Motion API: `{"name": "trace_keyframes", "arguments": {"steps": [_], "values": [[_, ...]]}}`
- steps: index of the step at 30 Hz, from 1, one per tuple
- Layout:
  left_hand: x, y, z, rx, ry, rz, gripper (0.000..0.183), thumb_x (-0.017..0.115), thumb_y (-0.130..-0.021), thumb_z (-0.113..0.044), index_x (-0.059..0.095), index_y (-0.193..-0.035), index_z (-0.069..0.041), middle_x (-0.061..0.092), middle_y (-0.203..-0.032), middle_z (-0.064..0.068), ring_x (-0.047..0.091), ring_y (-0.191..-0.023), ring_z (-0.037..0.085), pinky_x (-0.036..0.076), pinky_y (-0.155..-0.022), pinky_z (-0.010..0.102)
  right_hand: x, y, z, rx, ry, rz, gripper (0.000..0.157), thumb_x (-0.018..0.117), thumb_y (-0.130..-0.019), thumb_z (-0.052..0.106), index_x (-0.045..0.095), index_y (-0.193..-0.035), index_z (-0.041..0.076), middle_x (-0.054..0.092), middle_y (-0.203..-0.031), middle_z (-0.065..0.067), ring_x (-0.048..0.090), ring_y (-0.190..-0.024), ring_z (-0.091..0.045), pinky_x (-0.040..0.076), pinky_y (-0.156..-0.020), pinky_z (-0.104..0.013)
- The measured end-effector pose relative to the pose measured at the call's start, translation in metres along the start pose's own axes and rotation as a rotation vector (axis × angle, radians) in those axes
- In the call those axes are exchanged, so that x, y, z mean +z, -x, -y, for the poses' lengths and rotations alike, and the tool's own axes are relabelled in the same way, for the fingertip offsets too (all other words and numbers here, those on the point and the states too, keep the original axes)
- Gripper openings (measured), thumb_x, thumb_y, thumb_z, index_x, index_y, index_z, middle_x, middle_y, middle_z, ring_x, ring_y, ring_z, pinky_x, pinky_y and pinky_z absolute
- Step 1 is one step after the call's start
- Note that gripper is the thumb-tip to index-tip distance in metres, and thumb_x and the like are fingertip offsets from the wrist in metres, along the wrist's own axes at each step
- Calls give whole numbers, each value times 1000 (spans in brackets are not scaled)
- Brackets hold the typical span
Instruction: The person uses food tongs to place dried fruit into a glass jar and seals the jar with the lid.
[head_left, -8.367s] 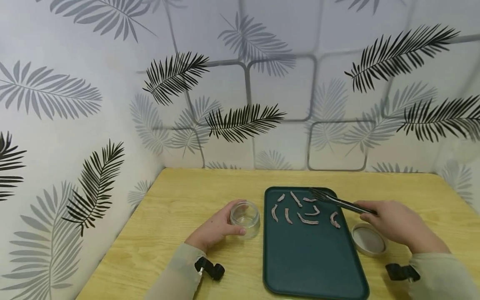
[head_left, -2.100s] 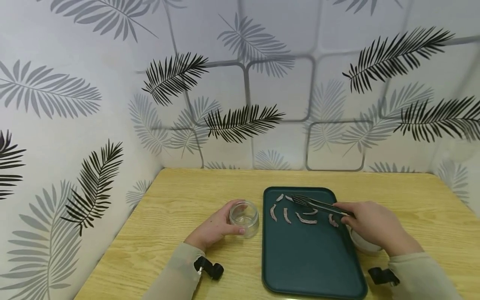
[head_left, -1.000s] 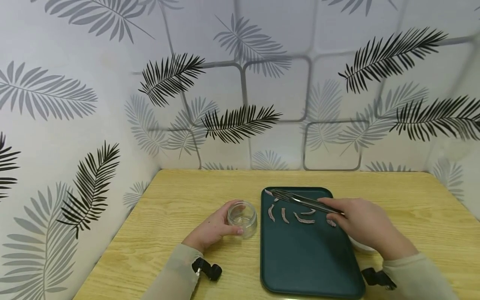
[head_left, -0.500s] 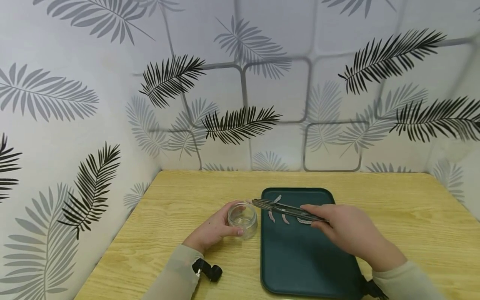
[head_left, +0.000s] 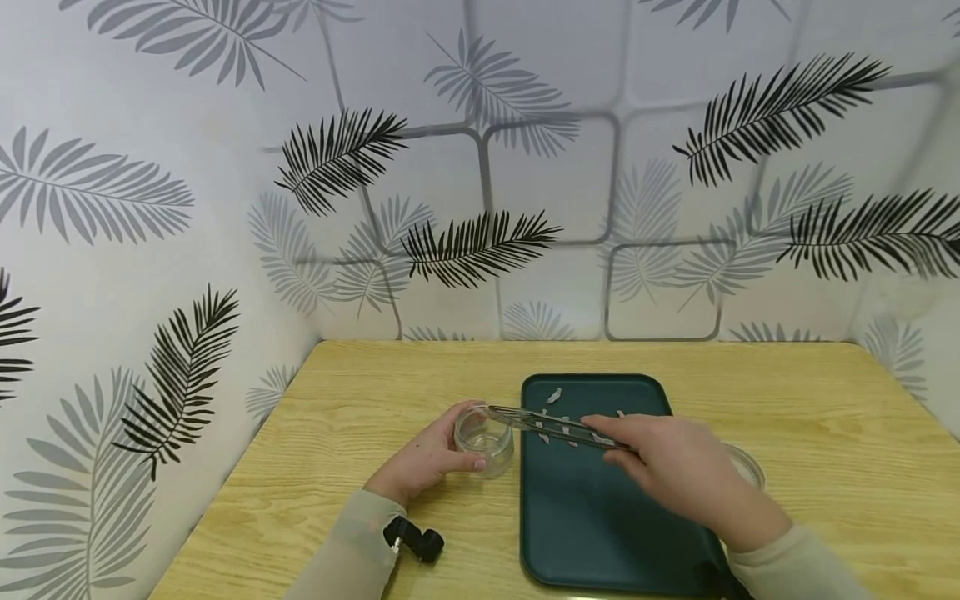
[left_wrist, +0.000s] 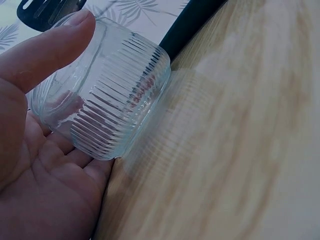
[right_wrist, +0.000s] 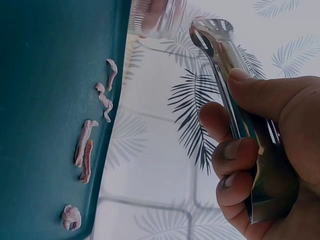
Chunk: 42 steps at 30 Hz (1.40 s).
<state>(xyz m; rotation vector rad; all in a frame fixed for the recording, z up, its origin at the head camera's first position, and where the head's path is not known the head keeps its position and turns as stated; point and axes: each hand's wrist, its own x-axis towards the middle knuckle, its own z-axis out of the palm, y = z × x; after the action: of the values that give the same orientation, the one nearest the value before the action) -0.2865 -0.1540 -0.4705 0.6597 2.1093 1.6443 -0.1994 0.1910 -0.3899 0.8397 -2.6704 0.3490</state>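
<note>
A small ribbed glass jar [head_left: 483, 440] is held upright on the table [head_left: 360, 433] by the left hand [head_left: 427, 460], just off the left edge of the dark green tray [head_left: 600, 533]; the thumb is laid along its upper wall and the other fingers [left_wrist: 95, 172] are curled round its base, as shown in the left wrist view. A pair of metal tongs [head_left: 547, 425] is gripped by the right hand [head_left: 675, 471], with the thumb on one arm and the curled fingers [right_wrist: 232, 155] wrapped under the other, so that the arms are pressed close together. The tongs are stretched across the tray's left edge, and their tips are placed right at the jar's mouth; whether anything is held between the tips cannot be told. Several small pinkish strips of meat [right_wrist: 85, 147] are scattered over the far part of the tray. A round lid [head_left: 744, 465] is partly seen on the table beside the tray's right edge, behind the right hand.
</note>
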Motion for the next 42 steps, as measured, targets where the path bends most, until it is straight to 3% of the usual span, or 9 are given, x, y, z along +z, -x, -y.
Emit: {"name": "trace_keyframes", "arguments": {"steps": [3,7,10,19,29,37,42], "values": [[0,0,0,-13,10,2,84,78,-91,-13,29,-159,-19,47,-146,10,54,-123,25,43,-101,37,2,-1,2,-1,5,-14,52,81,-87,27,67,-137,26,74,-108,4,71,-100,-20,50,-60,-28],[0,0,2,-12,-3,-6,83,78,-90,-12,31,-158,-22,45,-149,7,52,-126,26,42,-102,36,3,0,0,1,-18,-14,53,81,-87,28,66,-138,24,72,-98,10,68,-81,-7,48,-58,-27],[0,0,2,-3,-8,-5,83,78,-90,-10,31,-158,-20,42,-154,7,47,-134,26,39,-105,36,1,1,-3,16,-40,3,54,80,-88,28,64,-139,23,68,-91,15,57,-68,2,43,-55,-25],[0,1,1,8,18,10,80,76,-92,-8,30,-158,-16,40,-155,12,48,-132,31,39,-105,37,-2,1,-21,126,-36,70,58,78,-90,30,60,-143,17,60,-83,16,43,-58,0,36,-51,-27],[-1,0,2,21,22,22,82,77,-91,-9,30,-158,-16,39,-156,12,49,-131,30,40,-104,36,-1,-1,-39,268,-45,169,60,74,-93,33,55,-146,10,63,-84,11,48,-60,-6,40,-53,-31],[0,1,1,13,26,12,82,78,-90,-10,31,-157,-18,40,-156,10,50,-130,28,38,-106,39,3,-3,-54,319,-80,238,61,72,-94,28,51,-146,3,70,-97,0,63,-75,-14,51,-63,-42],[0,0,2,18,22,7,81,78,-90,-11,32,-156,-19,41,-155,10,50,-130,28,38,-107,40,11,-6,-60,306,-68,276,58,72,-95,27,53,-146,6,65,-85,5,58,-70,-12,49,-62,-40]]}}
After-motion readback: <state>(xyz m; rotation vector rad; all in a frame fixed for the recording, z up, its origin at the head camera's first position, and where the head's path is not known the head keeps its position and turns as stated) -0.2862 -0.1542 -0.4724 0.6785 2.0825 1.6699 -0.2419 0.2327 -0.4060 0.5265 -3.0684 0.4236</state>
